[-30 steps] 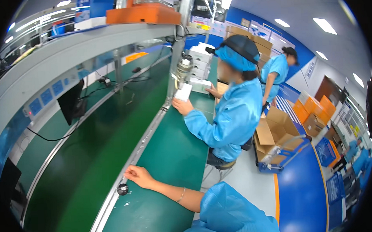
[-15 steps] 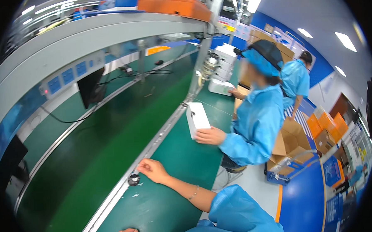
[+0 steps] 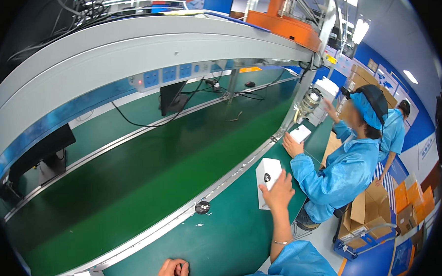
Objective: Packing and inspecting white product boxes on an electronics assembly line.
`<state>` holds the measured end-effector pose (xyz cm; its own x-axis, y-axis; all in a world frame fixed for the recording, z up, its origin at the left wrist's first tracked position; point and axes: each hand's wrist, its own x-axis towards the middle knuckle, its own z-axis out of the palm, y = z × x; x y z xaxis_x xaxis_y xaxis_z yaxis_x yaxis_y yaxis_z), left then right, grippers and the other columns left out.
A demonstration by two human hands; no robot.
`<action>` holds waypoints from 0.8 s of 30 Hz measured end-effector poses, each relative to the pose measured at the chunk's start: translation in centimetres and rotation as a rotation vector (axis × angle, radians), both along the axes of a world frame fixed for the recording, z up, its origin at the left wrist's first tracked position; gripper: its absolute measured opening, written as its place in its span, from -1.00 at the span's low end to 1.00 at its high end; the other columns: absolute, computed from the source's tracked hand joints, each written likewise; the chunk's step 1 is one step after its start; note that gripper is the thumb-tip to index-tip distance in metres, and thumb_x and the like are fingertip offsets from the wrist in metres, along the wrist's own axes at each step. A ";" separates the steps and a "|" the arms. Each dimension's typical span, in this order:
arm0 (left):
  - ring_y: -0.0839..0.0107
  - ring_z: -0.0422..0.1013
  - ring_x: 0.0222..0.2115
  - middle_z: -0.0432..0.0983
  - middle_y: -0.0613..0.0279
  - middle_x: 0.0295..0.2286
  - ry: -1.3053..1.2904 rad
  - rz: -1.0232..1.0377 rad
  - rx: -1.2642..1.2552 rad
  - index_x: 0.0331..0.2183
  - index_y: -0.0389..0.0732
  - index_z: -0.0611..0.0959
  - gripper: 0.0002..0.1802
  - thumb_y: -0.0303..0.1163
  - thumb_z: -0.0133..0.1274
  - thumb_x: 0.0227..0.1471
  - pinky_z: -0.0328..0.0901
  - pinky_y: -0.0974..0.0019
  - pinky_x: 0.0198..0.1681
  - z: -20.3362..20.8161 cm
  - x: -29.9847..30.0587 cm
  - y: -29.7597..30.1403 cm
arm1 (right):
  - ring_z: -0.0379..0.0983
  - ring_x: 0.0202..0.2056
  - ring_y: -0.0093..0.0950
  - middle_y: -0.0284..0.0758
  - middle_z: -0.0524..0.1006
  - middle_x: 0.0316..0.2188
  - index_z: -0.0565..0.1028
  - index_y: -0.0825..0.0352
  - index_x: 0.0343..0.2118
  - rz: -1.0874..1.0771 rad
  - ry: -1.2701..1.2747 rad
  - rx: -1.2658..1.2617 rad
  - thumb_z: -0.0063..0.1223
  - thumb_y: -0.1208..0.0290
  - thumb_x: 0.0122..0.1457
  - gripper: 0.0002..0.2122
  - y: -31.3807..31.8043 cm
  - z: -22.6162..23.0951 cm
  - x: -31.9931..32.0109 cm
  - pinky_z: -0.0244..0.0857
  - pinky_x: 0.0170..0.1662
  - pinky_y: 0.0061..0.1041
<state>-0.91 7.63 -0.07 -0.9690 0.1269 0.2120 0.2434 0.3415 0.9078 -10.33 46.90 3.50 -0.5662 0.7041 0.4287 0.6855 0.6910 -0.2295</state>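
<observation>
Reaching out over the green bench top (image 3: 225, 241), the person's right hand (image 3: 278, 189) lies on a white box (image 3: 267, 178) that rests on the bench just inside the metal rail (image 3: 185, 218); the fingers are spread loosely over the box's near corner, open rather than clenched, and whether they grip it or only rest on it cannot be told. A small dark round mark shows on the box's upper face, too small to make out. The left hand (image 3: 173, 273) sits at the lower edge, curled nearly into a fist on the bench, and anything inside it is hidden by the fingers. A small black round part (image 3: 202, 207) lies against the rail, well left of the box. The wearer's blue sleeve is cut off by the bottom edge. Beside the wearer, a co-worker in a blue coat and cap (image 3: 343, 174) has one hand on a second white box (image 3: 300, 133) farther along the bench and the other raised to a white device (image 3: 323, 96); another person in blue stands behind, mostly hidden. Beyond the rail runs a broad green conveyor belt (image 3: 115, 192), with dark monitors, trailing cables and a strip of blue sockets under a grey overhead shelf. Cardboard cartons (image 3: 372, 210) stand on the blue floor at right.
</observation>
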 end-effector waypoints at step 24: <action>0.10 0.45 -0.13 0.33 0.10 -0.12 -0.088 0.039 -0.103 0.06 -0.10 0.46 0.02 -0.28 0.62 -0.51 0.42 0.15 -0.10 0.4 0.7 -6.7 | 0.39 -0.11 -0.29 -0.33 0.45 -0.17 0.57 0.23 -0.14 1.705 -0.263 -0.352 0.45 0.30 -0.04 -0.61 -19.1 5.7 5.6 0.12 0.10 -0.13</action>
<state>-0.19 0.91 0.36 -0.9879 0.1056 0.1136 0.1490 0.4414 0.8849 -4.74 27.79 9.23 -0.7261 -0.6623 0.1849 -0.6429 0.5585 -0.5242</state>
